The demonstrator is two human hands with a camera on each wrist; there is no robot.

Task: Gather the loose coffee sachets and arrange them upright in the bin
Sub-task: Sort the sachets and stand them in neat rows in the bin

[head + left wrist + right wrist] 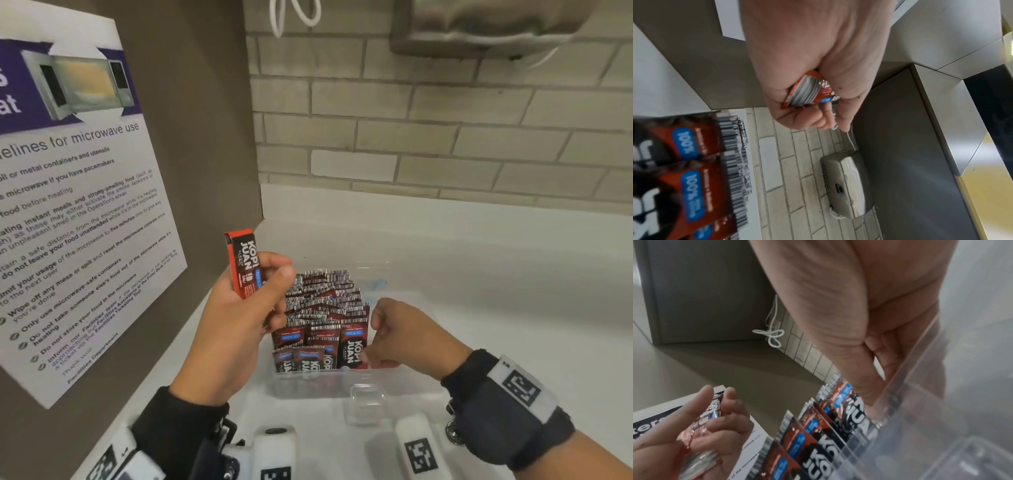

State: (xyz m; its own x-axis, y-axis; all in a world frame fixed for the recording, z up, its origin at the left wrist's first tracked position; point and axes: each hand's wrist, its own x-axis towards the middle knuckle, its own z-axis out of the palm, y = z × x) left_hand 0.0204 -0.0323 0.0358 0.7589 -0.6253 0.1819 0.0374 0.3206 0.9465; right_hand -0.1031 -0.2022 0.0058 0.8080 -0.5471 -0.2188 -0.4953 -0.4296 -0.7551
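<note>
White countertop (479, 274) runs under a brick wall, with a microwave notice (68, 205) on the left panel. On it sits a clear bin (394, 383), already packed with rows of upright sachets (325, 308), so the job looks nearly done. My left hand (236, 329) is curled round a small stack of sachets (245, 263), held above the bin's left edge and not yet placed. My right hand (400, 335) pinches the front-right sachet, likely making room. Tight rows leave little gap.

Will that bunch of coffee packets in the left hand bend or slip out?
The bunch of coffee packets probably stays fairly stiff, since several are pressed together. Their shiny wrappers look slippery, so one might slide out. The left hand grips them easily, so they seem light.
</note>
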